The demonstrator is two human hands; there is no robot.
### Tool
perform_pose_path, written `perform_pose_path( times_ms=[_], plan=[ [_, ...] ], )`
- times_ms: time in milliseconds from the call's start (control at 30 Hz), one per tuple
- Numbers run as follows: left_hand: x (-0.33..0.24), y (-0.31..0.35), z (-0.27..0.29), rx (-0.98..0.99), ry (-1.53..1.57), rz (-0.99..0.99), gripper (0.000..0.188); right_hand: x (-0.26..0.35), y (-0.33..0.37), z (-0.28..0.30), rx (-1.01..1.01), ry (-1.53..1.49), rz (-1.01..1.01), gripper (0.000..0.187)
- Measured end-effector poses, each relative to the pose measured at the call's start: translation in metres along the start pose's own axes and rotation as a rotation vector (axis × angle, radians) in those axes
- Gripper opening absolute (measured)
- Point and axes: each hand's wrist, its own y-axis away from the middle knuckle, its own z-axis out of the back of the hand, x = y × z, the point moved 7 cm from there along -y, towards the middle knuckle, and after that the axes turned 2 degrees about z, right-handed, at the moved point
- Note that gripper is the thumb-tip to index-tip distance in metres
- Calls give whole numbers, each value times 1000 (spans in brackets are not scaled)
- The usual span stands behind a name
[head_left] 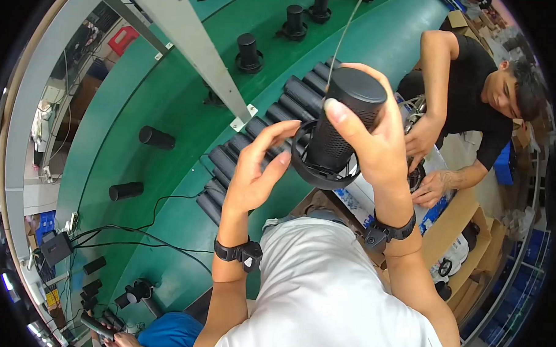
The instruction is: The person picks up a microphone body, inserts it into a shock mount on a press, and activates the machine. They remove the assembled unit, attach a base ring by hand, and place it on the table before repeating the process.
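Note:
Upright in front of me, a black cylindrical microphone (337, 136) with a perforated mesh body has a black ring mount (325, 180) around its lower end. My right hand (377, 137) grips its upper part, thumb on the near side and fingers behind. My left hand (254, 166) is open beside the ring, with thumb and fingers apart and curved towards it; nothing shows in its grasp. Whether its fingertips touch the ring is hard to tell. A thin cord (344, 38) passes close to the top of the microphone.
Black cylinders (280, 112) lie in a row on the green table (186, 176). Several ring-mounted ones (248, 53) stand farther along the green belt. A metal post (194, 42) rises at the left. On the right, a co-worker (470, 100) handles a black part beside a cardboard box (453, 231). Cables (147, 233) cross the left side.

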Motion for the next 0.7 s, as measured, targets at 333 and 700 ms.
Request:
perform_pose_path(
  times_ms=[333, 700],
  plan=[
    [-16, 0, 17, 69, 36, 128, 59, -21, -2, -53, 157, -312, -181, 57],
    [13, 19, 12, 294, 541, 138, 71, -15, 8, -59, 305, -195, -213, 66]
  ],
)
